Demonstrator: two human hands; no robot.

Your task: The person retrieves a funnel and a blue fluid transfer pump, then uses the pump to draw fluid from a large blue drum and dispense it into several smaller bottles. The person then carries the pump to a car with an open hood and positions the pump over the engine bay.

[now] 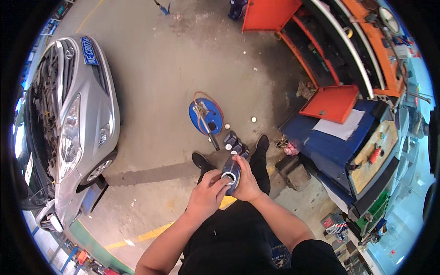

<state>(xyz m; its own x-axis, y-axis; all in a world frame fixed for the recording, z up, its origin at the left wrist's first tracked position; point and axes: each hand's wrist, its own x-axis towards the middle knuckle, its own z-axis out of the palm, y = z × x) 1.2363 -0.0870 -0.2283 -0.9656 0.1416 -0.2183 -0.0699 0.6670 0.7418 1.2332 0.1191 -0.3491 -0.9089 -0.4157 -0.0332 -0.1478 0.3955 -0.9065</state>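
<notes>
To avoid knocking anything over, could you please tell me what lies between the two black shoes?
In the head view, dark bottles are between the left shoe and right shoe, with a dark tube's end near them.

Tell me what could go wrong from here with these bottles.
The right hand holds the bottle above the floor; a loose grip might drop it. The left hand, at its mouth, could jostle it. Other bottles are near the right shoe, so a careless step might knock them.
</notes>
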